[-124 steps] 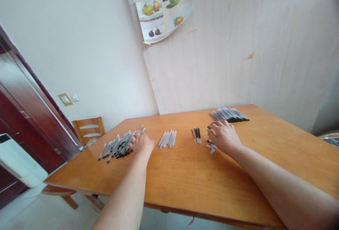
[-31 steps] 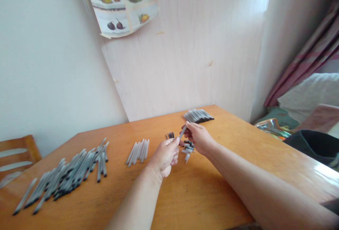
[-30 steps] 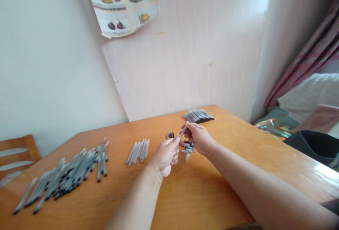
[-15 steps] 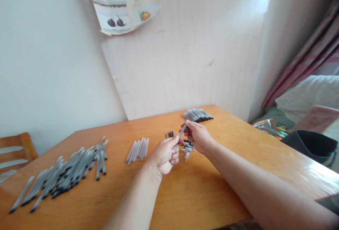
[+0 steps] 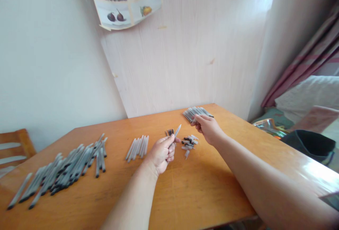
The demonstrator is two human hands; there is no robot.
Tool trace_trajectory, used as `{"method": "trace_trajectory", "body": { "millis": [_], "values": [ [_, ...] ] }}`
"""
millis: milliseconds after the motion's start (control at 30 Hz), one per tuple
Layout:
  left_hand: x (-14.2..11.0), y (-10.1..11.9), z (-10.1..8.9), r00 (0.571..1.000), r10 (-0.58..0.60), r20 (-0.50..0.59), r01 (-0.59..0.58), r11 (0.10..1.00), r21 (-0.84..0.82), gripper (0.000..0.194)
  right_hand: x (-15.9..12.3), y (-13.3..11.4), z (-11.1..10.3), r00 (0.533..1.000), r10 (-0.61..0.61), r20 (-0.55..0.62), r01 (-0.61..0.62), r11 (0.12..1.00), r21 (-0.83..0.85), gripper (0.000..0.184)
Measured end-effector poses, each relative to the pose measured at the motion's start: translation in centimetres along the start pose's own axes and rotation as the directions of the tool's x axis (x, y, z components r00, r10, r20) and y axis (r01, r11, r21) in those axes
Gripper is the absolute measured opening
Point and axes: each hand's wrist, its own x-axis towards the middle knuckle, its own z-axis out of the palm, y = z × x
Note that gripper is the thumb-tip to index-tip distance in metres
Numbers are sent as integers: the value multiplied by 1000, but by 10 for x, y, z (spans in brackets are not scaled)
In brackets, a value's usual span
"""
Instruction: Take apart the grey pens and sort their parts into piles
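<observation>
And here's the left hand, fingers closed snugly round a pen, its pale tip poking up past the thumb! Over to the right hand: fingers curled into a tight pinch, anything between them too small to make out. Small pieces lie just nearer than those fingertips, the dark-ended row just beyond. Left of the left fingers, pale tubes, then the big pile!

The left hand and right hand are bare. The left forearm and right forearm are uncovered, smooth-surfaced, and broaden gradually from narrow wrist to picture edge.
</observation>
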Motion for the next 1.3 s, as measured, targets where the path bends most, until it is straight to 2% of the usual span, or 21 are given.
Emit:
{"method": "trace_trajectory", "body": {
  "millis": [100, 200, 267, 333, 433, 533, 800, 1067, 1300],
  "values": [
    [1, 3, -5, 997, 42, -72, -44, 999, -29, 30, -3, 3, 0, 998, -17, 55, 29, 976, -214, 32],
    [3, 6, -10, 986, 73, -147, -84, 994, -68, 32, -1, 6, -4, 991, -33, 126, 84, 898, -431, 34],
    [5, 7, -13, 978, 83, -190, -102, 991, -92, 32, 1, 7, -7, 982, -60, 178, 156, 787, -597, 35],
    [6, 8, -16, 970, 81, -231, -110, 987, -114, 30, 3, 8, -10, 966, -84, 244, 241, 629, -739, 35],
    [8, 9, -18, 957, 78, -280, -119, 984, -131, 26, 4, 7, -13, 946, -57, 319, 313, 412, -855, 35],
    [8, 10, -19, 948, 84, -306, -133, 981, -141, 24, 4, 6, -16, 941, 1, 340, 323, 305, -896, 35],
    [8, 11, -18, 933, 81, -350, -140, 979, -148, 22, 1, 2, -17, 934, 81, 348, 314, 277, -908, 30],
    [10, 11, -20, 925, 81, -372, -145, 979, -147, 22, 1, 4, -17, 924, 101, 368, 333, 258, -907, 29],
    [11, 9, -22, 917, 95, -387, -158, 978, -134, 22, 3, 6, -18, 942, 87, 325, 298, 231, -926, 30]
  ]
}}
